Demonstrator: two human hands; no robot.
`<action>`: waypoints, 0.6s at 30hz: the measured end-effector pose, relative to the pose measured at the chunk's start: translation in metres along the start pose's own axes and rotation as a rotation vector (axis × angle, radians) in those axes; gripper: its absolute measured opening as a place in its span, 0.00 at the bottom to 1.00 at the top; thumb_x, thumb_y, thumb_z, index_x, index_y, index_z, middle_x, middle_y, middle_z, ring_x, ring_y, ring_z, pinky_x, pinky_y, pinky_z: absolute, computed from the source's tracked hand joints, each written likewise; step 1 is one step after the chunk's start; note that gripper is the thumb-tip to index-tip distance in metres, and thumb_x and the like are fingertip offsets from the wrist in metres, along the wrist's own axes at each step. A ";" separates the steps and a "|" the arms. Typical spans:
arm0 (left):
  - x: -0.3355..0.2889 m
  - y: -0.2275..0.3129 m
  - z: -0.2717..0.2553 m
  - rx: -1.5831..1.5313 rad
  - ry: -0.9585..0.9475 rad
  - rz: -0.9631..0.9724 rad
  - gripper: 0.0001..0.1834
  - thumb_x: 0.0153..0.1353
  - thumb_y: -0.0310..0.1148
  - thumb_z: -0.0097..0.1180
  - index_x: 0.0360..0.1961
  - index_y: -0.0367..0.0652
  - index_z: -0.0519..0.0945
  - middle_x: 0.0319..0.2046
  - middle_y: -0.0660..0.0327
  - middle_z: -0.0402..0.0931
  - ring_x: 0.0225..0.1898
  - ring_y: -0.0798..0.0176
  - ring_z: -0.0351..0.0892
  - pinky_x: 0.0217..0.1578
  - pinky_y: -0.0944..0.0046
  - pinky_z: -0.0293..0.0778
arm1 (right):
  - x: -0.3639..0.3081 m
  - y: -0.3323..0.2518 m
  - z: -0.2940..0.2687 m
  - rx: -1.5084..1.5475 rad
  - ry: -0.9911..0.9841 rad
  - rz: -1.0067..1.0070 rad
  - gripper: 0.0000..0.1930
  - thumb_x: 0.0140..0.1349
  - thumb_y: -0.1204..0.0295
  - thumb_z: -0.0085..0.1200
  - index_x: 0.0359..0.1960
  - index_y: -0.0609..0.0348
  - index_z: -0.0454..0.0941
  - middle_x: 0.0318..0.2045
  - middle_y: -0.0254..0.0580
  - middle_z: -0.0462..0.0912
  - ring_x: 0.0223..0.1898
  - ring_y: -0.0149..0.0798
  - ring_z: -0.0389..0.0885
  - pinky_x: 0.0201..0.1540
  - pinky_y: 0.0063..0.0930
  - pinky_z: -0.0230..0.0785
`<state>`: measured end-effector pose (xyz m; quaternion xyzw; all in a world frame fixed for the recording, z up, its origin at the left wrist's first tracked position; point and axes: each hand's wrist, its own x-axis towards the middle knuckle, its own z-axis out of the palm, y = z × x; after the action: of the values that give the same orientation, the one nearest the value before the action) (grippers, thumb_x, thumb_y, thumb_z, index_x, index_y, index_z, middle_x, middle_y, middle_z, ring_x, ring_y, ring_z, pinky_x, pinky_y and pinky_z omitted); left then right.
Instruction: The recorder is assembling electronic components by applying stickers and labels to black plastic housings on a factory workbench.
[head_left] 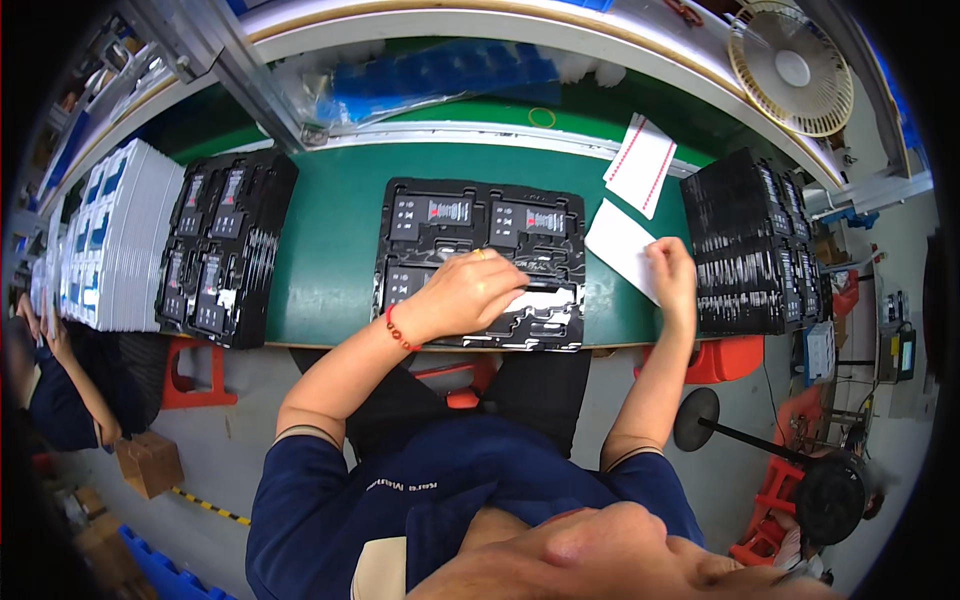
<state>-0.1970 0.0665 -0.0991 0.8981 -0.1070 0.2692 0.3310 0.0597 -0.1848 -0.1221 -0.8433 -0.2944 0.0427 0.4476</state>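
A black moulded plastic tray (482, 188) lies on the green tabletop in front of me. In its compartments sit flat black rectangular pieces with printed labels, which look like battery packs (545, 222). My left hand (468, 292) rests over the tray's front half, its fingertips pressed together near the front-right compartment; whatever they grip is hidden. To the right of the tray lies a white sheet (620, 245), and over its right edge is my right hand (674, 278), fingers curled together. Anything in that pinch is too small to make out. Beyond it lie white sheets with red dotted edges (640, 165).
Stacks of filled black trays stand at the right (745, 240) and left (225, 240), beside a tall white tray stack (120, 240). Blue plastic packaging (440, 80) lies under the shelf, where a fan (790, 68) stands. A co-worker's arm (85, 385) shows at far left.
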 end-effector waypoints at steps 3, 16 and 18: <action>-0.004 -0.005 0.004 0.022 0.019 -0.013 0.07 0.55 0.28 0.63 0.36 0.40 0.82 0.32 0.58 0.82 0.34 0.55 0.81 0.35 0.59 0.77 | -0.008 -0.038 -0.007 0.388 -0.097 0.055 0.03 0.66 0.77 0.51 0.34 0.62 0.75 0.32 0.36 0.80 0.36 0.30 0.80 0.38 0.22 0.70; -0.002 -0.005 0.011 0.075 0.028 -0.054 0.08 0.54 0.28 0.64 0.36 0.42 0.83 0.31 0.60 0.82 0.34 0.56 0.81 0.36 0.58 0.75 | -0.011 -0.123 0.069 0.388 -0.796 -0.086 0.17 0.66 0.82 0.51 0.55 0.60 0.66 0.33 0.29 0.72 0.36 0.22 0.71 0.42 0.17 0.66; -0.002 -0.005 0.010 0.057 0.032 -0.059 0.08 0.54 0.28 0.64 0.36 0.42 0.83 0.32 0.60 0.82 0.34 0.56 0.81 0.36 0.59 0.75 | -0.010 -0.122 0.071 0.362 -0.820 -0.101 0.18 0.66 0.83 0.49 0.56 0.60 0.65 0.33 0.30 0.71 0.36 0.23 0.70 0.42 0.17 0.65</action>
<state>-0.1921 0.0635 -0.1093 0.9054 -0.0676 0.2766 0.3148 -0.0282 -0.0867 -0.0708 -0.6494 -0.4762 0.4023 0.4356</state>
